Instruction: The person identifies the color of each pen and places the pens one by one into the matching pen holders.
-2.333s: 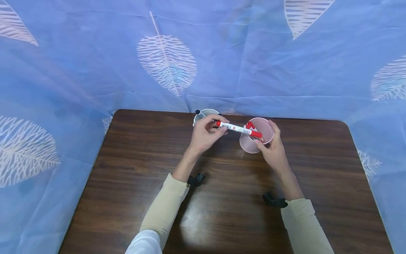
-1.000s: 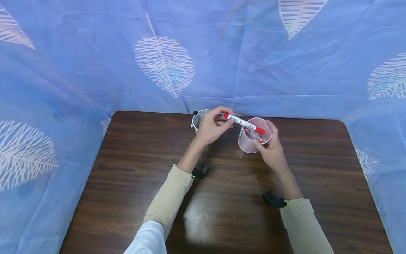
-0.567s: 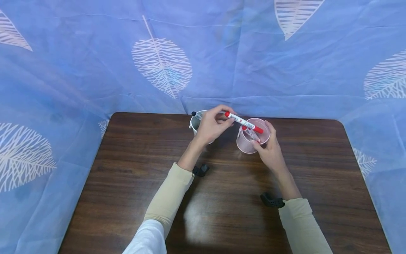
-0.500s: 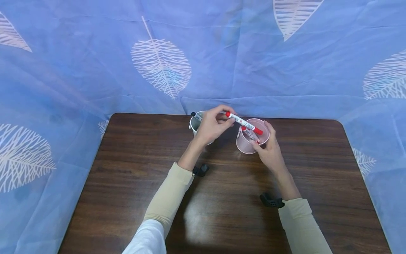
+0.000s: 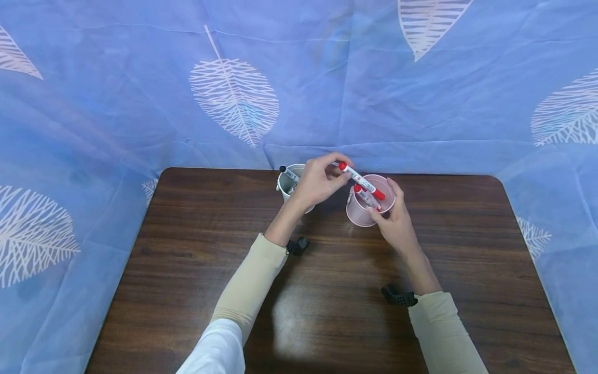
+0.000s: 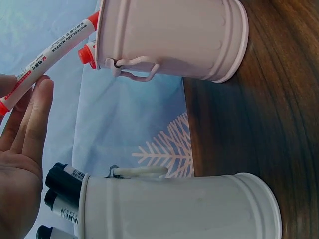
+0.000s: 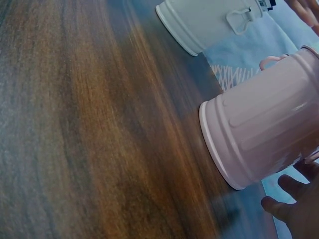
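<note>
My left hand [image 5: 322, 179] pinches a red-and-white whiteboard marker [image 5: 358, 179] between thumb and fingers. The marker slants down to the right, its lower red end over the mouth of a small pink bucket [image 5: 358, 214]. Inside that bucket leans another red marker [image 5: 366, 197], its red end at the left rim. My right hand [image 5: 399, 223] holds the bucket's right side, thumb at the near rim and fingers round the far side. In the left wrist view, the held marker [image 6: 50, 57] shows its printed label, and its upper end meets the pink bucket's rim [image 6: 98, 40].
A white bucket [image 6: 174, 206] stands left of the pink one, with several black-capped markers [image 6: 62, 184] in it. Both stand near the back edge of the dark wooden table [image 5: 336, 291]. Behind it hangs a blue leaf-patterned cloth [image 5: 317, 93].
My left hand has moved right, and its marker has gone from nearly level to a steeper slant over the pink bucket. The marker inside now leans on the left rim. My right hand keeps its hold.
</note>
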Tool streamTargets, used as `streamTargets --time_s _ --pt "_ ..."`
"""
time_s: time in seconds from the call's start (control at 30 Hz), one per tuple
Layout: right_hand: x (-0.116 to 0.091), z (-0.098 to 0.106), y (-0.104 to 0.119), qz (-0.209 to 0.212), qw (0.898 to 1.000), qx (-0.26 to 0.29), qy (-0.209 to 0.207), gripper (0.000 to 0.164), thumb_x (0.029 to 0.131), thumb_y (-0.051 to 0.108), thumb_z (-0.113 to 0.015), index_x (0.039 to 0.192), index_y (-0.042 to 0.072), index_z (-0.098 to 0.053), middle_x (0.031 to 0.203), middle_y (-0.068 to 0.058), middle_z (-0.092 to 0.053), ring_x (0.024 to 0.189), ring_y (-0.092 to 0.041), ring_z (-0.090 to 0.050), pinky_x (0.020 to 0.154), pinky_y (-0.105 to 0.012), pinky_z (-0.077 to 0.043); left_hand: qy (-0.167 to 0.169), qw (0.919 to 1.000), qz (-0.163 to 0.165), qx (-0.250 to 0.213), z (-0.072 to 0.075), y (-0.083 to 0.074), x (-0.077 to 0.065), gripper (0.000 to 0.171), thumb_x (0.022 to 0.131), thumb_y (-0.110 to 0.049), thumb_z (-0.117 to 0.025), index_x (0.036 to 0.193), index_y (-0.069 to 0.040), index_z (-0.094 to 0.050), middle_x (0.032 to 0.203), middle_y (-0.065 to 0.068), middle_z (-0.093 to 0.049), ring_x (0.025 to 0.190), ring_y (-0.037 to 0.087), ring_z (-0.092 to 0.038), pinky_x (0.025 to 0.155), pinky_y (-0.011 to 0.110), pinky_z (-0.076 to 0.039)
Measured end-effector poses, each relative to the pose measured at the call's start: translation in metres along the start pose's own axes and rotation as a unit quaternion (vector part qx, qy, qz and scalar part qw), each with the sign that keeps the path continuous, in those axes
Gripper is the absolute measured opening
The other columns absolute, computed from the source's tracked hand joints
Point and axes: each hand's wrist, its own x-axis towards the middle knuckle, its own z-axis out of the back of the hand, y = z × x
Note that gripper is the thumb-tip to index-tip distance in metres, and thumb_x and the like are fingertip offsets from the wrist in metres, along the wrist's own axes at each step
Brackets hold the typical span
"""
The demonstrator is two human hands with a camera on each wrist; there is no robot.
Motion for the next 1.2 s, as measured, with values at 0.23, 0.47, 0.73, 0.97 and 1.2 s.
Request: streamTargets --time_s 0.23,0.47,0.73,0.97,1.2 --pt "-0.006 0.004 0.026 -0.002 1.0 0.001 0.009 0.085 0.094 0.011 -0.069 0.157 0.012 -0.013 0.153 -0.022 -0.031 0.141 -0.04 -0.032 0.113 -0.061 -0.026 0.014 0.9997 -0.006 0.021 -0.005 -0.001 0.002 0.017 0.087 0.0 -0.073 0.103 -0.006 -0.07 0.095 0.007 -0.071 0.079 0.008 -0.07 0.072 0.023 -0.057" --pt "0.001 0.001 -0.005 0.017 1.0 -0.009 -0.003 0.087 0.093 0.021 -0.072 0.157 0.029 -0.015 0.154 -0.014 -0.032 0.139 -0.034 -0.035 0.112 -0.059 -0.028 0.027 0.9976 -0.011 0.064 -0.007 -0.002 0.007 0.019 0.087 -0.003 -0.072 0.104 -0.01 -0.071 0.097 0.003 -0.072 0.081 0.005 -0.068 0.075 0.019 -0.054" --pt "0.0 0.0 -0.003 0.017 1.0 -0.013 -0.008 0.088 0.092 0.021 -0.073 0.157 0.026 -0.016 0.155 -0.014 -0.033 0.139 -0.034 -0.036 0.112 -0.058 -0.029 0.052 0.9954 0.017 0.078 -0.009 -0.005 0.009 0.02 0.088 -0.006 -0.073 0.107 -0.012 -0.071 0.101 0.001 -0.073 0.081 0.005 -0.068 0.071 0.019 -0.054" --pt "0.0 0.0 -0.003 0.017 1.0 -0.013 -0.008 0.087 0.092 0.023 -0.073 0.157 0.028 -0.015 0.154 -0.016 -0.034 0.138 -0.034 -0.036 0.112 -0.059 -0.029 0.069 0.9946 0.01 0.077 -0.009 -0.006 0.008 0.023 0.09 -0.012 -0.074 0.113 -0.011 -0.07 0.106 0.004 -0.072 0.091 0.007 -0.067 0.076 0.016 -0.053" --pt "-0.001 0.001 -0.002 0.013 1.0 -0.015 -0.003 0.088 0.092 0.024 -0.073 0.158 0.025 -0.015 0.154 -0.015 -0.034 0.14 -0.032 -0.035 0.112 -0.059 -0.028 0.078 0.9945 0.004 0.07 -0.009 -0.004 0.007 0.03 0.09 -0.015 -0.075 0.118 -0.007 -0.068 0.109 0.003 -0.071 0.102 0.019 -0.067 0.082 0.018 -0.053"
